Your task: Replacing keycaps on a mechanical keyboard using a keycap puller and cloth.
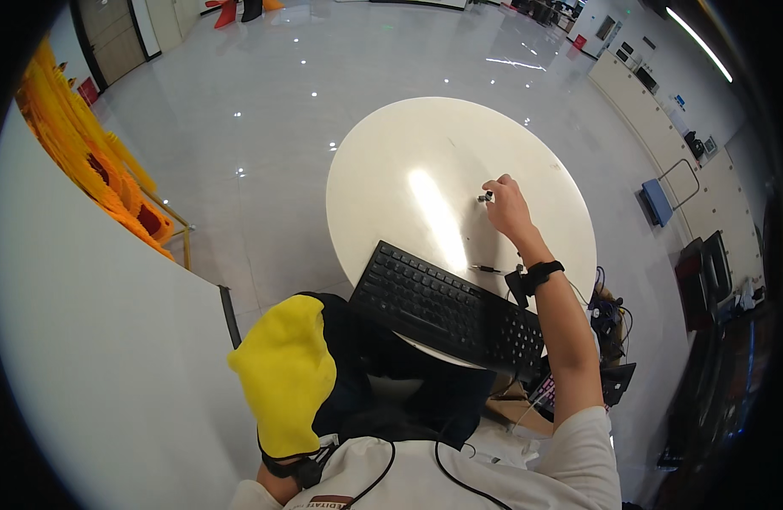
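Over the round white table (383, 170), my right hand (508, 211) is closed, pinching a small dark-and-silver object (485, 197) whose kind I cannot make out. A yellow cloth covering (285, 374) hides my left hand down to the strapped wrist, at the lower left beside my lap. Its fingers do not show, so I cannot tell whether they are open or closed. A black keyboard (434, 306) lies at a slant across the table's near edge, partly overhanging toward my legs. Between the keyboard and my right forearm lies a black pen (487, 269).
A white curved surface (94, 340) fills the left side, with orange and yellow hanging material (94, 161) behind it. Cables (611, 314) and an open laptop (617, 382) are right of the table. Farther right stands a blue trolley (656, 202).
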`<state>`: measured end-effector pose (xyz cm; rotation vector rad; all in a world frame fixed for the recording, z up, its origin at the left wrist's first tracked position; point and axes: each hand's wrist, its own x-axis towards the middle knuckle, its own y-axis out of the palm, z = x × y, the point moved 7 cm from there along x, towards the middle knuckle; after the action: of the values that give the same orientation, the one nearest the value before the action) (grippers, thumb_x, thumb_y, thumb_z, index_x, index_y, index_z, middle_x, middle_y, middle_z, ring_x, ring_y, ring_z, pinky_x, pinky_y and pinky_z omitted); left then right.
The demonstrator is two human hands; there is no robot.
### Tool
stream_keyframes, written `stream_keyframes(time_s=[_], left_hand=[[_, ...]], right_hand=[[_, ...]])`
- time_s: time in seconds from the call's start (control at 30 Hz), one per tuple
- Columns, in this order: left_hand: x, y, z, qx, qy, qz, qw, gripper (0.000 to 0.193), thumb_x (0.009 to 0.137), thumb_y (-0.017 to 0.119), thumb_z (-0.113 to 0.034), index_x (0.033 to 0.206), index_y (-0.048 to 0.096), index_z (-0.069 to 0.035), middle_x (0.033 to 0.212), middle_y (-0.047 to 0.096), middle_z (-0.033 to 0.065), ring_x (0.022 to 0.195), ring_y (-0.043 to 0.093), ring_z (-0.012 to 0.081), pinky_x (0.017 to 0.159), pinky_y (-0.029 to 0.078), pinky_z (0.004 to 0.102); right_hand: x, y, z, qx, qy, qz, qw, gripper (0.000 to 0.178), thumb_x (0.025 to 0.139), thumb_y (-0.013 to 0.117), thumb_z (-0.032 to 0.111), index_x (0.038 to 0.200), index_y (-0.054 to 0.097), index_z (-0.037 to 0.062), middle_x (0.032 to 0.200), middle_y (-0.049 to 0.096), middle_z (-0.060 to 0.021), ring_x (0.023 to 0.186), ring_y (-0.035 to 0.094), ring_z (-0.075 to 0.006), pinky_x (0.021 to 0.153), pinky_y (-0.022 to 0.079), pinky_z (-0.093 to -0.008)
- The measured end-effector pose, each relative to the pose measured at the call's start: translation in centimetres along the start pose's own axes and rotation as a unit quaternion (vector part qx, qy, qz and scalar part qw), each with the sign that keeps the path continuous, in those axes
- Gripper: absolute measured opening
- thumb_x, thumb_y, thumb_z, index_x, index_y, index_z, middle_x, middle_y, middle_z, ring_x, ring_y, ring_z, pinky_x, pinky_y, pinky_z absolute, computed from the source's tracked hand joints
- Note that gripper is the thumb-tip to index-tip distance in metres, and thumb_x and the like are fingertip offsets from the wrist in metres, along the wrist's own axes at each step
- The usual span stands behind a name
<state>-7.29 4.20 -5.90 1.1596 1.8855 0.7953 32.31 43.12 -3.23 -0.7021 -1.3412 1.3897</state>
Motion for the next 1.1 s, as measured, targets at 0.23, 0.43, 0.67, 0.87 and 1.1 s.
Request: stream_keyframes(time_s=[0.23,0.43,0.67,0.87,1.1], left_hand=[[0.2,-0.7,-0.8,0.002,0.005,-0.012,1.000,0.069,0.120,0.062,-0.047,0.176,0.043,-0.010,0.168,0.059,0.0097,0.147,0.064,0.0265,0.122,0.052,0.0423],[-0.1,-0.8,-0.9,0.001,-0.001,-0.009,1.000,0.070,0.120,0.062,-0.048,0.176,0.043,-0.010,0.169,0.059,0.0098,0.148,0.064,0.0266,0.123,0.052,0.0424],[-1.6,0.2,0.0,0.004,-0.028,0.030,0.999,0.071,0.120,0.061,-0.048,0.177,0.042,-0.010,0.169,0.059,0.0099,0.148,0.063,0.0267,0.123,0.052,0.0425],[-3.4,3.6,1.0,0.016,-0.072,0.105,0.992,0.071,0.121,0.061,-0.049,0.177,0.041,-0.010,0.170,0.058,0.0101,0.149,0.063,0.0268,0.124,0.052,0.0425],[-6.4,7.0,5.0,0.016,-0.163,0.206,0.965,0.072,0.121,0.060,-0.049,0.178,0.041,-0.010,0.171,0.058,0.0102,0.149,0.063,0.0269,0.124,0.052,0.0426]], right_hand=[[1.7,1.7,-0.5,-0.009,-0.001,0.008,1.000,0.025,0.090,0.074,-0.004,0.111,0.085,0.0035,0.129,0.069,-0.0177,0.129,0.067,-0.0402,0.106,0.060,-0.0490],[1.7,0.8,1.3,-0.005,-0.039,0.029,0.999,0.016,0.086,0.080,0.001,0.102,0.080,-0.0012,0.124,0.073,-0.0201,0.122,0.070,-0.0419,0.106,0.059,-0.0473],[-3.9,-4.7,11.2,0.159,-0.091,0.053,0.982,0.015,0.086,0.083,0.003,0.100,0.079,0.0000,0.095,0.078,-0.0163,0.085,0.077,-0.0324,0.079,0.062,-0.0425],[-18.2,-12.8,25.5,0.280,-0.236,0.024,0.930,0.026,0.085,0.085,-0.003,0.110,0.082,0.0032,0.103,0.076,-0.0149,0.091,0.076,-0.0322,0.080,0.065,-0.0407],[-28.2,-12.7,30.2,0.322,-0.271,0.029,0.907,0.034,0.083,0.090,-0.004,0.116,0.084,0.0039,0.107,0.076,-0.0106,0.091,0.076,-0.0298,0.079,0.065,-0.0392]])
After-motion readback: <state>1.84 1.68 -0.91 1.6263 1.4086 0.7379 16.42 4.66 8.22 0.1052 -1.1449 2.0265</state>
